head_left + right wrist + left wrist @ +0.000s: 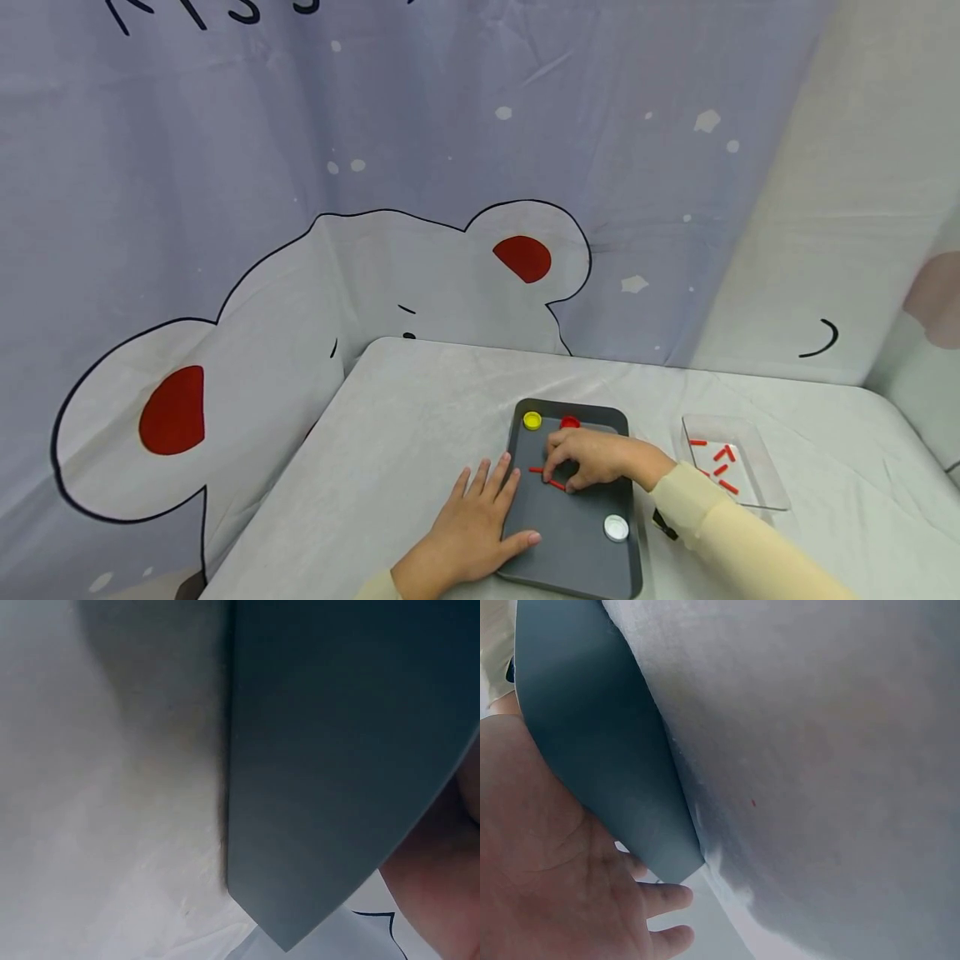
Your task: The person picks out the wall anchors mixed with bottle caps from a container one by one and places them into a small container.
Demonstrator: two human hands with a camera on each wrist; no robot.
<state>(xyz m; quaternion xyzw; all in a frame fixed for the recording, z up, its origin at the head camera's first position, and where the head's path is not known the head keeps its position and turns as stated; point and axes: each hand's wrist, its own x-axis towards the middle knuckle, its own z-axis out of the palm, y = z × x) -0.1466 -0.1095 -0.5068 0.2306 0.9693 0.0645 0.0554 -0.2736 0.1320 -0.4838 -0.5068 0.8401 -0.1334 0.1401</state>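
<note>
A dark grey tray [573, 550] lies on the white cloth. My left hand [472, 529] rests at its left edge, fingers spread and straight, thumb over the rim; the palm [547, 847] shows in the left wrist view. Over the tray's upper half, my right hand [592, 457] pinches a small red stick [557, 484] between thumb and index finger, close to the tray surface. Another red stick [536, 469] lies just left of those fingertips. In the right wrist view only part of the right hand [431, 885] appears, beside the tray's side [322, 765]; its fingertips are hidden.
On the tray sit a yellow round cap [532, 421], a red round cap [570, 422] partly behind the right hand, and a white round cap [617, 527]. Right of the tray stands a clear plastic box [765, 471] with several red sticks. A printed curtain [450, 125] hangs behind.
</note>
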